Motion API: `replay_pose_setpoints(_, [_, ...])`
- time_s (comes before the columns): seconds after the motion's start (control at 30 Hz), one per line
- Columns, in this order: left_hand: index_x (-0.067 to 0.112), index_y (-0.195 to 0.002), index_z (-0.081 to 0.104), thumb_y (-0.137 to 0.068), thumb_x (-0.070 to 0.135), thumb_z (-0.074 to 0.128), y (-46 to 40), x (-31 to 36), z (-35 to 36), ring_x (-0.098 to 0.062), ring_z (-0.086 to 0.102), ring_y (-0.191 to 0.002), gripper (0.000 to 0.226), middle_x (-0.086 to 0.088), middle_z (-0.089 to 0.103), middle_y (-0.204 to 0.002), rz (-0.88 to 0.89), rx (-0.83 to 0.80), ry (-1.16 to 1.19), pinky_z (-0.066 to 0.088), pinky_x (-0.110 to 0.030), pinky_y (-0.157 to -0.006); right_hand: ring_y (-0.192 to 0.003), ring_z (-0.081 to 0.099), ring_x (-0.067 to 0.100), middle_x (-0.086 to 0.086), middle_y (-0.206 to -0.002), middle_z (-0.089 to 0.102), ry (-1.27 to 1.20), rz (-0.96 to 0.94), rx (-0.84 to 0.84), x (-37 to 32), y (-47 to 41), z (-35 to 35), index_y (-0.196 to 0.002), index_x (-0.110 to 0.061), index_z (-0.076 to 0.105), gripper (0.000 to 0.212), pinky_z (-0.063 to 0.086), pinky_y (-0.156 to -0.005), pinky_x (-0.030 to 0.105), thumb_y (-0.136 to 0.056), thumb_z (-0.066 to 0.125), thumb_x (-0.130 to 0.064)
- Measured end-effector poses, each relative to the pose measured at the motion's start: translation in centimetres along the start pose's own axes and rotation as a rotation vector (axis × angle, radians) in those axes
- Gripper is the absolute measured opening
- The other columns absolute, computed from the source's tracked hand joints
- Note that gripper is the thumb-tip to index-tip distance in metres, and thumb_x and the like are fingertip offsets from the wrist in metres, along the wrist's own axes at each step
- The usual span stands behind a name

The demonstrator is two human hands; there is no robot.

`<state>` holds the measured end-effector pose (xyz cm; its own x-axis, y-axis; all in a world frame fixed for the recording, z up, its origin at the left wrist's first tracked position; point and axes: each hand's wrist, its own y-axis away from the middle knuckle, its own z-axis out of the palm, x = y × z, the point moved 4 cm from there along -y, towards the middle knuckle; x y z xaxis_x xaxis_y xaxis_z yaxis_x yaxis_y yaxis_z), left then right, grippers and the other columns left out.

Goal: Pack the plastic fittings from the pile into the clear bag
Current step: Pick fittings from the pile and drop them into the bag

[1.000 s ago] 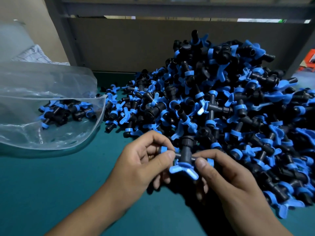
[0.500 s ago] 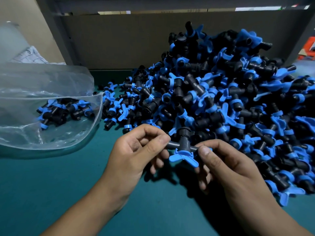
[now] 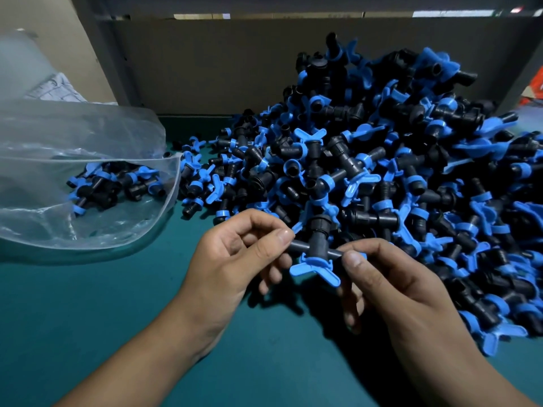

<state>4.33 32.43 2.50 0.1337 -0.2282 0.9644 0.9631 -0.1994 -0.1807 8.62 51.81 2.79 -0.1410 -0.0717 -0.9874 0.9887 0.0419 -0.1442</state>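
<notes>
A big pile of black and blue plastic fittings (image 3: 382, 171) covers the right half of the green table. I hold one black tee fitting with a blue wing handle (image 3: 316, 248) just in front of the pile. My left hand (image 3: 241, 259) pinches its left arm between thumb and forefinger. My right hand (image 3: 390, 283) pinches its right arm the same way. The clear bag (image 3: 73, 224) lies open on its side at the left, with several fittings (image 3: 114, 185) inside near its mouth.
The green table (image 3: 88, 304) stretches in front of the bag and under my forearms. A dark board (image 3: 220, 63) closes the back, with a grey upright post (image 3: 97, 45) at its left. Something orange (image 3: 536, 86) sits at the far right edge.
Both hands keep the same pinch on the tee fitting and have lifted it slightly off the edge of the pile. The view has shifted a little; the bag and pile have not moved.
</notes>
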Motion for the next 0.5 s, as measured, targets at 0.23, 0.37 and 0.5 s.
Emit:
replay_pose_setpoints(0.23, [0.018, -0.092, 0.073, -0.081, 0.005, 0.075, 0.0, -0.1, 0.3, -0.019, 0.062, -0.08, 0.017, -0.008, 0.065, -0.09, 0.118, -0.062, -0.028, 0.054, -0.025, -0.074, -0.059, 0.06, 0.018, 0.01, -0.068, 0.062, 0.119, -0.159, 0.062, 0.0, 0.0, -0.6, -0.105, -0.023, 0.078, 0.023, 0.05, -0.054, 0.027, -0.082, 0.078, -0.027])
replay_pose_setpoints(0.37, [0.024, -0.074, 0.068, -0.075, -0.007, 0.071, -0.1, 0.2, 0.3, -0.01, 0.064, -0.093, 0.032, -0.002, 0.071, -0.096, 0.151, -0.058, -0.087, 0.05, -0.021, -0.083, -0.066, 0.059, 0.022, 0.01, -0.088, 0.072, 0.16, -0.202, 0.085, 0.2, 0.0, -1.0, -0.1, -0.023, 0.079, 0.021, 0.048, -0.055, 0.033, -0.079, 0.08, -0.023])
replay_pose_setpoints(0.5, [0.025, -0.074, 0.069, -0.074, -0.007, 0.072, -0.1, 0.1, 0.2, -0.01, 0.065, -0.094, 0.032, -0.002, 0.072, -0.097, 0.152, -0.054, -0.093, 0.051, -0.023, -0.082, -0.061, 0.053, 0.033, 0.012, -0.08, 0.069, 0.168, -0.184, 0.112, 0.2, 0.1, -1.1, -0.103, -0.022, 0.078, 0.025, 0.044, -0.05, 0.042, -0.079, 0.081, -0.028])
